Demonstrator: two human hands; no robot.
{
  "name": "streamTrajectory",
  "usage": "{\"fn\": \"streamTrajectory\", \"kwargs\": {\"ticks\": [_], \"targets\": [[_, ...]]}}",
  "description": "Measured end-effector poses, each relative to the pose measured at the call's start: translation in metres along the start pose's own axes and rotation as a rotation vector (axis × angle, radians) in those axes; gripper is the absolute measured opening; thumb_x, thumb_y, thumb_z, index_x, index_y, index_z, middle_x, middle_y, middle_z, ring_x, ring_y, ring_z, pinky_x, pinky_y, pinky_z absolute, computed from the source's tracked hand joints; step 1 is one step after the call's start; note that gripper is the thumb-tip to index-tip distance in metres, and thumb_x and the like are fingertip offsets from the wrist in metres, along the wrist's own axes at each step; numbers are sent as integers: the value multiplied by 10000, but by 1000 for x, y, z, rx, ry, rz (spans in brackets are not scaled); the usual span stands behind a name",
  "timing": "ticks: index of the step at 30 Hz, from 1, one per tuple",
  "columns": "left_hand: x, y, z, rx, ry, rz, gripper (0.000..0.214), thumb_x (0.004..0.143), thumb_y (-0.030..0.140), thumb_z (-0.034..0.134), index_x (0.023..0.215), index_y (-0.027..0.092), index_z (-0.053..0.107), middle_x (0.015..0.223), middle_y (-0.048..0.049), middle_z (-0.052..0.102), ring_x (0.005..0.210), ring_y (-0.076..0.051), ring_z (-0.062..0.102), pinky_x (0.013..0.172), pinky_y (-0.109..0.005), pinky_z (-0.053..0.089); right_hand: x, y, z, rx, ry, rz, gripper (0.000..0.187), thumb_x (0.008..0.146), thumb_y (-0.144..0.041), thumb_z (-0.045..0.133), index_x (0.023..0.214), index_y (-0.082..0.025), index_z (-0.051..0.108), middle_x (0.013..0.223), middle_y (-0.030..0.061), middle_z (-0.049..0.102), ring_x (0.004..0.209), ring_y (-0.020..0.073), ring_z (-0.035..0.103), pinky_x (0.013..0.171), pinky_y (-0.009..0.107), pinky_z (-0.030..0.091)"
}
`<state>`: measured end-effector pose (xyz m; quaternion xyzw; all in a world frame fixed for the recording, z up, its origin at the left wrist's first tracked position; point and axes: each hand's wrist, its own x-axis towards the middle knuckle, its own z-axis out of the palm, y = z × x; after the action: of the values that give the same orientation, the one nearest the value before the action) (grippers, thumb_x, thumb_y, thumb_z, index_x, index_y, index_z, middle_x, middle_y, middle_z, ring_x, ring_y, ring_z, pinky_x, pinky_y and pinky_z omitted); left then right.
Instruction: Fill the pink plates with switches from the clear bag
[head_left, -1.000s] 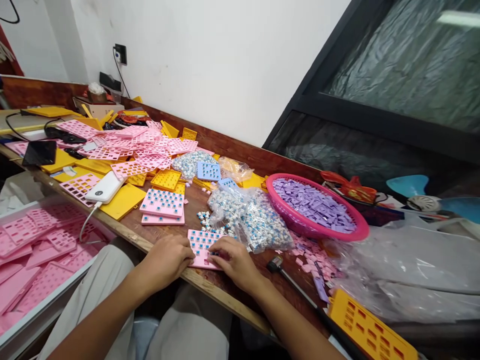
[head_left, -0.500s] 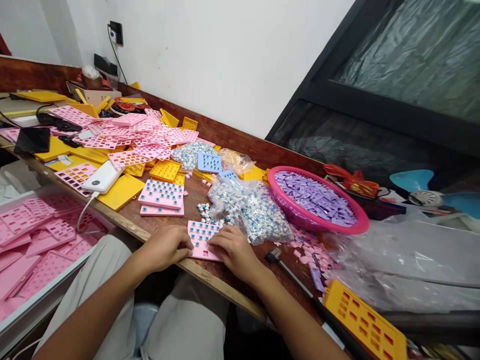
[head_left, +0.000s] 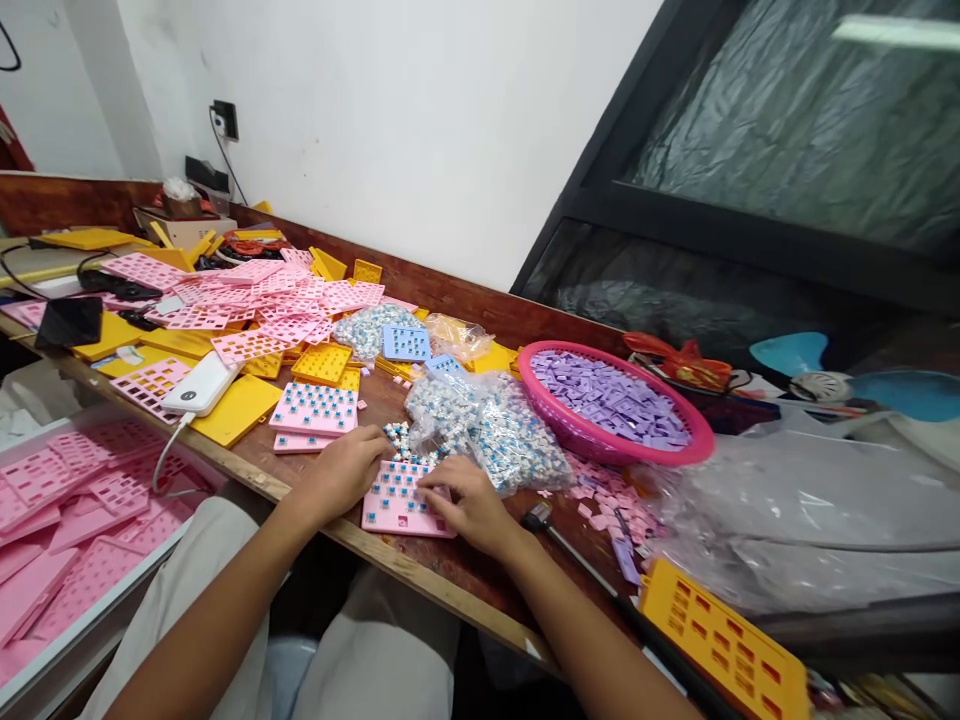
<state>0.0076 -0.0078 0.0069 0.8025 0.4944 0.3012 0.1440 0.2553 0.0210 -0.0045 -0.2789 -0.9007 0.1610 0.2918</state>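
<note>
Left hand: you are curling your left hand (head_left: 341, 475) against the far left corner of the pink plate (head_left: 390, 508), probably to brace it. I cannot tell what the fingers are closing on.
Right hand: you are laying your right hand (head_left: 469, 505) across the plate's right side, fingers together and tips pressing down. I cannot tell whether a switch is under them.
Pink plate: it is lying flat at the near edge of the table (head_left: 442, 585), directly in front of you and partly filled with blue switches.
Supplies: the clear bag of switches (head_left: 491, 430) is sitting just behind the plate, likely so that your right hand is reaching only a short way.
Filled plates: a stack of filled plates (head_left: 315, 410) is lying to the left, apart from the plate in hand.
Basket: the pink basket (head_left: 694, 450) is holding purple caps toward the right.
Surface: wooden and crowded, with pink and yellow plates heaping toward the far left corner.
Room: a white wall is running behind, and dark glazing is standing at the right.
</note>
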Motion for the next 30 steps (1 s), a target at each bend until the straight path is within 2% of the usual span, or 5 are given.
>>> {"fn": "streamTrajectory", "kwargs": {"ticks": [4,12,18,24,30], "targets": [[28,-14,17,139,-116,106,396,888,21,461,1087,210,747,1236,-91,682,1137,-237,606,990,-339,455,-1,27,-28,-61,156,163,144,884,-158,621,923,-215,747,895,61,750,841,215,667,792,352,488],[27,-30,28,94,-116,75,418,885,14,454,1085,214,761,1153,-97,702,1088,-232,637,959,-310,454,-5,24,-64,-185,-215,170,221,740,-59,626,802,-217,767,825,11,760,818,199,671,828,309,457],[33,-28,25,67,-163,-43,366,867,38,479,995,219,769,1023,-87,671,956,-215,663,830,-274,460,-20,13,-73,-158,-491,357,325,726,-123,721,1028,-235,765,907,14,752,801,194,663,732,261,456],[32,-22,24,100,-137,-131,308,850,19,478,949,183,719,960,-86,672,857,-199,669,752,-264,453,-34,9,-68,-134,-391,313,117,880,-225,689,978,-222,752,957,46,730,899,221,648,818,318,467],[31,-14,26,200,-110,-203,278,901,13,425,987,137,659,983,-144,690,900,-241,677,767,-306,475,-23,-3,-55,30,-172,352,97,797,-167,698,889,-200,703,827,7,704,704,164,609,649,271,458]]}}
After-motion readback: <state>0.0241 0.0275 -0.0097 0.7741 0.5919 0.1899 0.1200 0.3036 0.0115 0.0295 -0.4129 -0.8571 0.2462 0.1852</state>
